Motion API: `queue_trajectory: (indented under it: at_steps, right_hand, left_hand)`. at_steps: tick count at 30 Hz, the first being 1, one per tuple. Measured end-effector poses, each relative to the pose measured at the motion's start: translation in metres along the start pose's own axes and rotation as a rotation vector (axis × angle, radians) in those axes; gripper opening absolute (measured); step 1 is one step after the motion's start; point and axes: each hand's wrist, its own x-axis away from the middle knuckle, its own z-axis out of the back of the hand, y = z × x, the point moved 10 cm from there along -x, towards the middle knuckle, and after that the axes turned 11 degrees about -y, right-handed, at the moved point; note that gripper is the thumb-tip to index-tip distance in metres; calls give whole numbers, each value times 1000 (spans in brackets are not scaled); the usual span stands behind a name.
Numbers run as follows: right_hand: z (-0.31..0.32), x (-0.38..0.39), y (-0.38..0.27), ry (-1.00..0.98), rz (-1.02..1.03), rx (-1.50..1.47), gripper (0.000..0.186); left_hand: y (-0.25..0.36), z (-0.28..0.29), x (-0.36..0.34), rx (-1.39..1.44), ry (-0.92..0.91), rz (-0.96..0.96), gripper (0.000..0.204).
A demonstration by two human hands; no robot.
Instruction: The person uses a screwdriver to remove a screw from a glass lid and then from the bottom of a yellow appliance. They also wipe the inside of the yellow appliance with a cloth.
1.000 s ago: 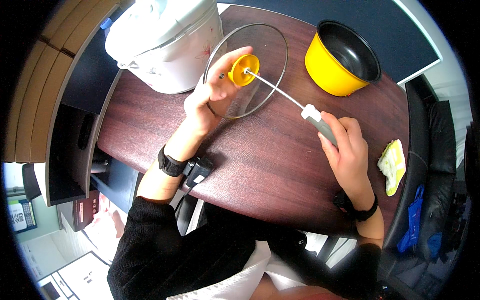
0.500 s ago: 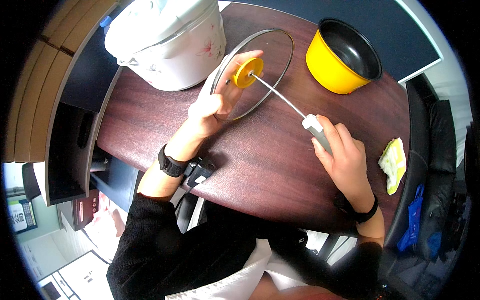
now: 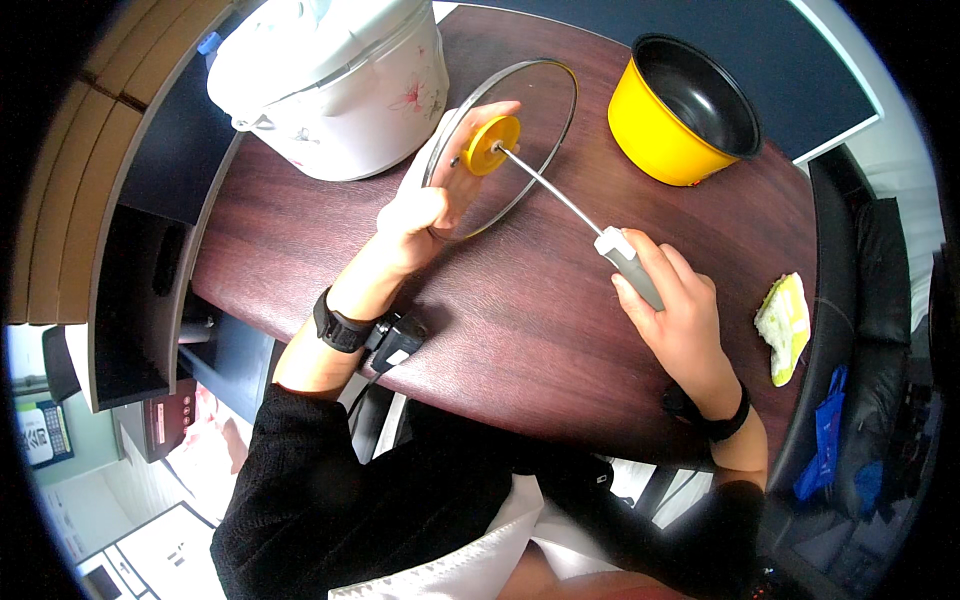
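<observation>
My left hand (image 3: 420,210) grips a clear glass lid (image 3: 540,100) with a thin metal rim, tilted up above the table, its fingers lying behind the glass. A yellow round knob (image 3: 492,133) sits at the lid's middle. My right hand (image 3: 675,305) is wrapped round the grey and white handle of a screwdriver (image 3: 560,197), whose long metal shaft reaches diagonally to the centre of the knob, the tip meeting it there. Beyond my left hand stands a white rice cooker (image 3: 335,100) with a pink flower pattern.
A yellow pot (image 3: 660,140) with black interior stands back right on the dark wood table (image 3: 500,340). A pale green cloth (image 3: 785,325) lies at the right edge. A black box with a cable (image 3: 395,345) is near the front edge. Cardboard boxes (image 3: 50,220) stand left.
Over the last second the lid and my left hand have shifted a little right and tilted more edge-on. My right hand and the screwdriver handle have moved slightly left.
</observation>
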Motion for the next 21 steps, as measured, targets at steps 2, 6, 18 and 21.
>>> queue_trajectory:
  at_steps: [2, 6, 18, 21]
  right_hand:
    - [-3, 1, 5, -36, -58, -59, 39]
    - [-6, 1, 6, -48, -88, -130, 37]
    - [-3, 3, 7, -20, -102, -215, 37]
    - [8, 5, -3, -51, -94, -172, 38]
  left_hand:
    - [0, 0, 1, -7, 10, 2, 94]
    - [0, 1, 2, -16, 4, -15, 93]
    - [-2, 0, 2, -40, -4, -21, 94]
    - [-1, -5, -3, -72, 4, 8, 95]
